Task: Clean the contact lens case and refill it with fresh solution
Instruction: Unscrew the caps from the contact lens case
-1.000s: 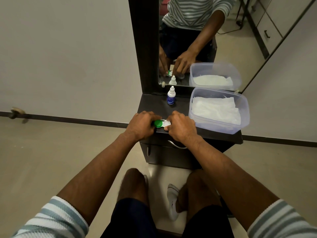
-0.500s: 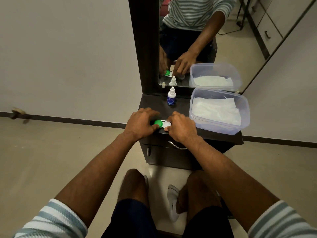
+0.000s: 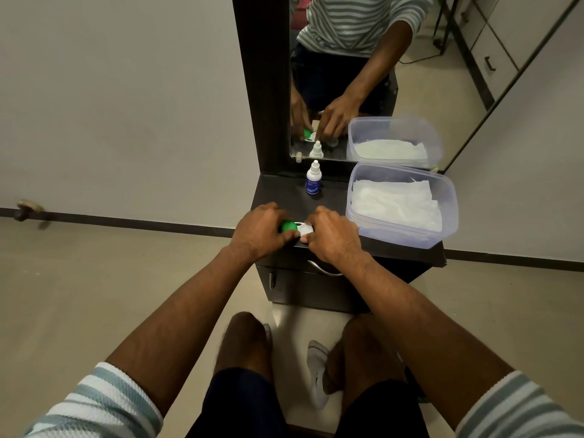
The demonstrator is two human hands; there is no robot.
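Head cam: my left hand [image 3: 257, 233] grips the green cap [image 3: 289, 226], right hand [image 3: 331, 237] pinches the white contact lens case [image 3: 306, 230] at the dresser top's [image 3: 284, 192] front edge. If I twist too hard, it could slip off onto the floor.

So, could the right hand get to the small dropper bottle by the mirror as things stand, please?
Probably yes: the bottle stands alone on bare tabletop beyond the right hand, but that hand holds the lens case.
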